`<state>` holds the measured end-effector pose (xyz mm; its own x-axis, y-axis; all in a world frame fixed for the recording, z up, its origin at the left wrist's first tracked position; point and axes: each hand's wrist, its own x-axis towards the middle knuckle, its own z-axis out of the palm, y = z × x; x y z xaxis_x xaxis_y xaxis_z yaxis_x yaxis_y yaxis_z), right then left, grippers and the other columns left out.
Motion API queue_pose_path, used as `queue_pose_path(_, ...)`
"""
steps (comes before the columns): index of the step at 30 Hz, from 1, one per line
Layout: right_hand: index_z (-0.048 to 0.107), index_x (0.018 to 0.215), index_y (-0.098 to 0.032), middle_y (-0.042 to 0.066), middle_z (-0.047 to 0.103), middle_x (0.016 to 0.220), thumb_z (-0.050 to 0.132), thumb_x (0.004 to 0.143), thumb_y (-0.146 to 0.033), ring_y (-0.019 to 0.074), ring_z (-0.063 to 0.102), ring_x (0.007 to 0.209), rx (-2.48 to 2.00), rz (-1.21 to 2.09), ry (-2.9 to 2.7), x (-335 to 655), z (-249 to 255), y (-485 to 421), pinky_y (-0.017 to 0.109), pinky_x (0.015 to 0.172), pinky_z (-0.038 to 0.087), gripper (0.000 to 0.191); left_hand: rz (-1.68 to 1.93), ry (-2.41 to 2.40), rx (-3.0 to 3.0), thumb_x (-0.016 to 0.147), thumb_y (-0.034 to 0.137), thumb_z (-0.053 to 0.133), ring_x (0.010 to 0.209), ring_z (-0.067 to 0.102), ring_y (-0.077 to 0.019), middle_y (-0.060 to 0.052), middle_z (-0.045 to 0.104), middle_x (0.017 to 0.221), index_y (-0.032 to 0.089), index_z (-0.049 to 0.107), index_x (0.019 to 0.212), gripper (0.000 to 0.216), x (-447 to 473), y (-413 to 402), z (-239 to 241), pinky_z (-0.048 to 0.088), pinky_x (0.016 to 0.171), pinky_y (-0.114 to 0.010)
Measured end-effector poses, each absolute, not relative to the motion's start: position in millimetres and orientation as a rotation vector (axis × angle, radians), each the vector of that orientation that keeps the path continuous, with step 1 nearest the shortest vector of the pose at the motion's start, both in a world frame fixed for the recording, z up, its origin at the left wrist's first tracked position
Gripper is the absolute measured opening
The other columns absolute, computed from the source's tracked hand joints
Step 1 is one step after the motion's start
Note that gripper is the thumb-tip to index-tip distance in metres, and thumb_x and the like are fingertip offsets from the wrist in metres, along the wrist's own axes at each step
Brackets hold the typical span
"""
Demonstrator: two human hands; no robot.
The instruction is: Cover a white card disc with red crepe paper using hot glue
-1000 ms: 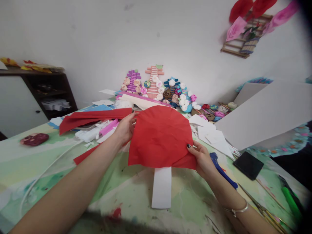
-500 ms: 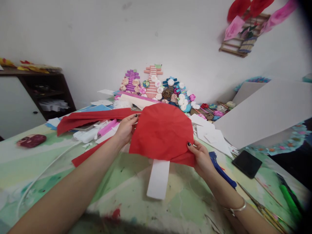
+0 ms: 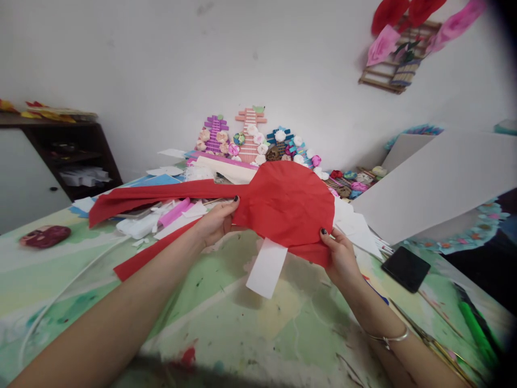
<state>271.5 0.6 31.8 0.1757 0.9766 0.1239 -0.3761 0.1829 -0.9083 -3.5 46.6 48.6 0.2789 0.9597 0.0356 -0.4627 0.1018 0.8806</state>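
"In the head view, where is the main piece?"

"Out in front of the person: a red sheet [image 3: 293, 205], rounded at the top, seemingly lifted over the painted tablecloth [image 3: 238, 345]. It tilts, its right lower corner hanging lowest. A white strip [image 3: 266, 268] sticks out from beneath its lower edge."

"And the fingers?"

"The left hand [image 3: 216, 221] pinches the sheet's left edge, thumb near the front, the other fingers partly hidden. The right hand [image 3: 343, 253] clamps the lower right corner, thumb on the red face and fingers mostly behind it."

"Is the long red strip [image 3: 173, 191] at the left part of it?"

"Its end meets the sheet in this view; whether they're joined can't be told."

"So which step is this?"

"Probably fitting or lining up the red layer on the white piece. The person seems to be handling both together, though what backs the sheet is hidden."

"What would the next move call for?"

"Likely a steady hold at both edges, drawing the red evenly so the creases flatten without tearing, and keeping the white strip from slipping. The scissors [image 3: 438, 353] lie by the right forearm, untouched by the fingers."
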Motion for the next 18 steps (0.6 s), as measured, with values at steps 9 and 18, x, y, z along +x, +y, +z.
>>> queue_pose_path(9, 0.066, 0.099, -0.023, 0.004, 0.075, 0.097, 0.075, 0.066, -0.025, 0.0278, 0.069, 0.093, -0.874, 1.152, -0.872, 268.4, 36.6, -2.4, 0.041, 0.077, 0.058, 0.034, 1.246, 0.604, 0.808, 0.086, 0.024, 0.059, 0.082, 0.068, -0.0163, -0.008, 0.072, 0.097, 0.017, 0.069, 0.099, 0.017, 0.0, 49.6, 43.6, 0.058, 0.075, -0.029)
queue_pose_path(18, 0.066, 0.095, -0.024, 0.002, 0.075, 0.094, 0.074, 0.065, -0.019, 0.0268, 0.068, 0.095, -0.844, 1.212, -0.768, 267.8, 34.5, -1.7, 0.041, 0.082, 0.056, 0.032, 1.29, 0.609, 0.76, 0.078, -0.001, 0.058, 0.078, 0.067, -0.0099, -0.005, 0.071, 0.088, 0.013, 0.07, 0.083, 0.02, 0.5, 57.0, 34.6, 0.055, 0.075, -0.018)
